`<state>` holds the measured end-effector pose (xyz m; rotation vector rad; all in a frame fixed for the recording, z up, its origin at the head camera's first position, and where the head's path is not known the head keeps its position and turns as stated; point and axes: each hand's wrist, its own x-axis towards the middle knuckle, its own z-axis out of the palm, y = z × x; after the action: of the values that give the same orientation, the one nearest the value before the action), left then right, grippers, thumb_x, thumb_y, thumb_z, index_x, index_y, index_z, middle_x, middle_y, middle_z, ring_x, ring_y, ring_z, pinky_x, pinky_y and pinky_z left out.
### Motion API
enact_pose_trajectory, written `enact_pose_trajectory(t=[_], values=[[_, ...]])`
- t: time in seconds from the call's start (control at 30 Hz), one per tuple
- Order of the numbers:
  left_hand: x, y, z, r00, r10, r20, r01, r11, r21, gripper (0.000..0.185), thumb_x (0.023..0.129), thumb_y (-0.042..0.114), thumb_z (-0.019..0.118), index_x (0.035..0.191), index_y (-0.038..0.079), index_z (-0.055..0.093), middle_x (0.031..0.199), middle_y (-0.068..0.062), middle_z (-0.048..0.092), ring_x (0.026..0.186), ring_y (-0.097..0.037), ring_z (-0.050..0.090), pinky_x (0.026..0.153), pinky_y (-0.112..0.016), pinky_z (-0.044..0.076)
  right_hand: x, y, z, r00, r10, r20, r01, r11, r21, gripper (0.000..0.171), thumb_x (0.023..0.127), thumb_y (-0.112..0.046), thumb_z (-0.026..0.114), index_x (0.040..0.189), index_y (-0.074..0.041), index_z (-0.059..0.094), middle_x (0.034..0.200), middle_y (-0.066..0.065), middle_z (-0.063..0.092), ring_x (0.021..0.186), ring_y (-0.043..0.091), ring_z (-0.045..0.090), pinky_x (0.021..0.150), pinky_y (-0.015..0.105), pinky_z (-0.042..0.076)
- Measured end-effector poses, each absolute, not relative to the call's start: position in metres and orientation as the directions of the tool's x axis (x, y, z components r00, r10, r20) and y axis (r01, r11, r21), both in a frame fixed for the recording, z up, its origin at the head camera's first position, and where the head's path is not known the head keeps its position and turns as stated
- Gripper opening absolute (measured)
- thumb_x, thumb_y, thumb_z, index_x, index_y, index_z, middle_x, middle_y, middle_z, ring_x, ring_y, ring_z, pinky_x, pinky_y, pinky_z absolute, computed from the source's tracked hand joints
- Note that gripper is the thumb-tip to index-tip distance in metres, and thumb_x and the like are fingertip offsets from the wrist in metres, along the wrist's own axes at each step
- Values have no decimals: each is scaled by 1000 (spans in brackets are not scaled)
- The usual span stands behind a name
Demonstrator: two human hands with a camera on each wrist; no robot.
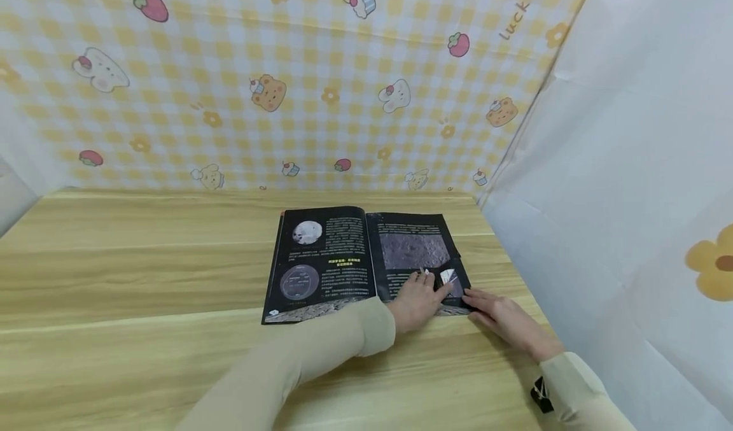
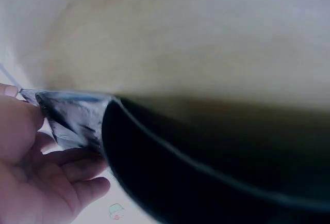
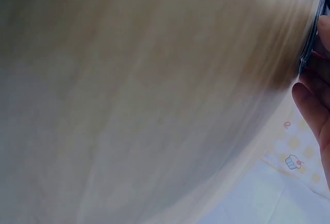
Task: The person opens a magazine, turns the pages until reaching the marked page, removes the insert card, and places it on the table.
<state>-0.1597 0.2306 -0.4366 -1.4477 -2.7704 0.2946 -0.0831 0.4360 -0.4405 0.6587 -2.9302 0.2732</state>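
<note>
An open magazine [image 1: 326, 278] with black pages, moon pictures and pale print lies on the wooden table. My left hand [image 1: 420, 300] rests on the lower part of its right page, fingers pointing away and thumb out toward the outer edge. In the left wrist view the left hand [image 2: 46, 172] appears beside the curving dark page [image 2: 154, 167]. At the magazine's lower right corner, my right hand [image 1: 506, 319] touches the edge with extended fingertips. The right wrist view shows that hand [image 3: 317, 90] at the frame's side, against the stacked page edges [image 3: 308, 46].
A small black object [image 1: 541, 395] lies beside the right cuff. Behind the table [image 1: 143, 278] hangs a yellow checked cloth [image 1: 321, 132] with cartoon prints. A white sheet [image 1: 618, 163] borders the right side, near the right arm.
</note>
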Motion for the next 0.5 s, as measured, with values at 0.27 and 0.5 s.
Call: enact_pose_trajectory(t=[0.27, 0.5], values=[[-167, 203, -434, -574, 811, -113, 812, 545, -212, 51, 101, 44, 31, 147, 20, 33, 153, 0, 29, 139, -20, 31, 111, -37, 31, -85, 438, -440, -905, -387, 177, -415, 894, -167, 34, 85, -12, 67, 116, 1, 64, 122, 21, 61, 108, 38, 60, 90, 47, 48], [-169, 175, -427, -615, 771, -168, 783, 572, -244, 58, 99, 48, 32, 144, 11, 38, 148, -9, 38, 135, -26, 37, 111, -40, 30, -87, 438, -441, -890, -411, 198, -443, 883, -158, 33, 84, -10, 67, 114, 2, 65, 119, 22, 62, 107, 37, 61, 88, 46, 50]])
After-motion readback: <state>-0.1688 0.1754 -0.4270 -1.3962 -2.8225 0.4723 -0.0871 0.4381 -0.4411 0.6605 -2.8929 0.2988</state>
